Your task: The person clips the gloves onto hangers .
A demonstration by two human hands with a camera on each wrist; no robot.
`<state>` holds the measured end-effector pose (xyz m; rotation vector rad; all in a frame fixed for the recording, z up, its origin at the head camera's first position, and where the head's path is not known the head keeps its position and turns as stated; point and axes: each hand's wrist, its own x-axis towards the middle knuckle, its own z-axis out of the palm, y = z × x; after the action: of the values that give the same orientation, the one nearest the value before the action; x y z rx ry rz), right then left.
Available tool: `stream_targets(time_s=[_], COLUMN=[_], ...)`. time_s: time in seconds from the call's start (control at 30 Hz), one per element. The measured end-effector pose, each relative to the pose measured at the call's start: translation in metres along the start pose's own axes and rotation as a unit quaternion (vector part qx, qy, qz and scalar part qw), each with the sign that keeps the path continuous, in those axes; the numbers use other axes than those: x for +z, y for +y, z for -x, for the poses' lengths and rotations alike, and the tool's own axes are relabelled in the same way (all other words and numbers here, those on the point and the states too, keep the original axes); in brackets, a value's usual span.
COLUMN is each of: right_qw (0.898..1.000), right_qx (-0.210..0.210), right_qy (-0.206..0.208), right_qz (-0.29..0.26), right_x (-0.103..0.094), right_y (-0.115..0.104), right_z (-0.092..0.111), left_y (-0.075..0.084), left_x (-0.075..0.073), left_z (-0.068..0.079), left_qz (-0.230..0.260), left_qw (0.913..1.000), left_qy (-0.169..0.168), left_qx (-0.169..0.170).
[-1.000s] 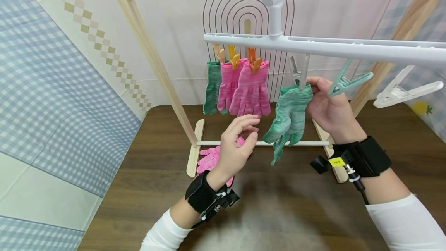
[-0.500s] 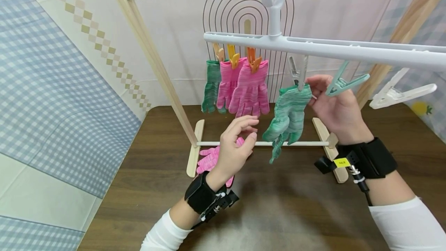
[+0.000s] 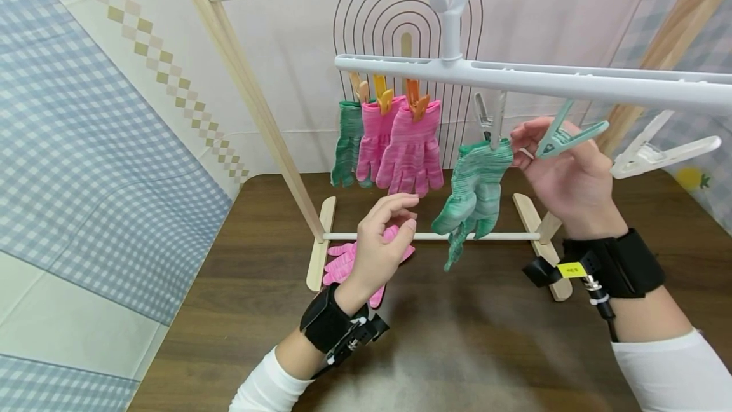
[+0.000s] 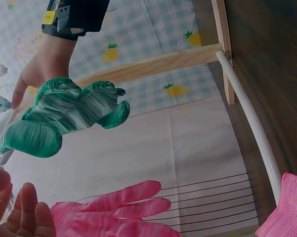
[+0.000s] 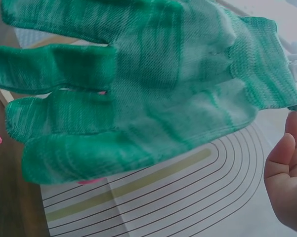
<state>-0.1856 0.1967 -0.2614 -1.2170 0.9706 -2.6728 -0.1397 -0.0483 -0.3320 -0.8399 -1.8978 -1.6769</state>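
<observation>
A green knit glove (image 3: 477,183) hangs by its cuff from a grey clip (image 3: 496,123) on a pale hanger (image 3: 532,78). My right hand (image 3: 566,183) is just right of that cuff, fingers loosely bent, partly behind a teal clip (image 3: 563,140). In the right wrist view its fingertips are right at the cuff's corner, pinching nothing visible. My left hand (image 3: 380,243) hovers left of the green glove with relaxed fingers and nothing in it. Beneath it, a pink glove (image 3: 342,264) lies on the table, partly covered by the hand.
Two pink gloves (image 3: 410,151) and another green glove (image 3: 347,145) hang further back from wooden-toned, yellow and orange clips. An unused white clip (image 3: 657,154) dangles at the right. The wooden rack (image 3: 251,100) frames the space, with a low white crossbar (image 3: 503,235) near the table.
My right hand has drawn slightly right, away from the green glove's cuff, and its fingers have loosened. The left hand has dropped a little. The green glove stays hanging in its clip.
</observation>
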Motion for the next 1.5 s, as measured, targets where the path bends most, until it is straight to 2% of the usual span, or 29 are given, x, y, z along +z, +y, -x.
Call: stream_targets(time_s=[0.3, 0.47, 0.6, 1.1, 1.37, 1.5], right_qw=[0.999, 0.996, 0.994, 0.989, 0.981, 0.978], right_qx=[0.01, 0.008, 0.008, 0.027, 0.018, 0.015], right_qy=[-0.009, -0.01, -0.032, -0.107, -0.171, -0.19], right_qz=[-0.044, -0.089, -0.107, -0.097, -0.093, -0.088], right_x=[0.0017, 0.0041, 0.0064, 0.0097, 0.0082, 0.01], right_y=[-0.0048, -0.0073, -0.0078, -0.0077, -0.007, -0.0069], right_z=[0.0002, 0.0012, 0.0006, -0.002, -0.0036, -0.006], left_y=[-0.002, -0.003, -0.0034, -0.0046, -0.0046, -0.0045], left_x=[-0.002, -0.0029, -0.0034, -0.0035, -0.0034, -0.0032], left_z=[0.0025, 0.0034, 0.0036, 0.0057, 0.0072, 0.0073], left_qz=[-0.005, -0.007, -0.011, -0.013, -0.012, -0.012], left_qw=[1.0, 0.9999, 0.9998, 0.9997, 0.9996, 0.9996], left_qy=[0.004, 0.006, 0.006, 0.003, -0.002, -0.002], left_qx=[-0.008, -0.011, -0.014, -0.019, -0.024, -0.025])
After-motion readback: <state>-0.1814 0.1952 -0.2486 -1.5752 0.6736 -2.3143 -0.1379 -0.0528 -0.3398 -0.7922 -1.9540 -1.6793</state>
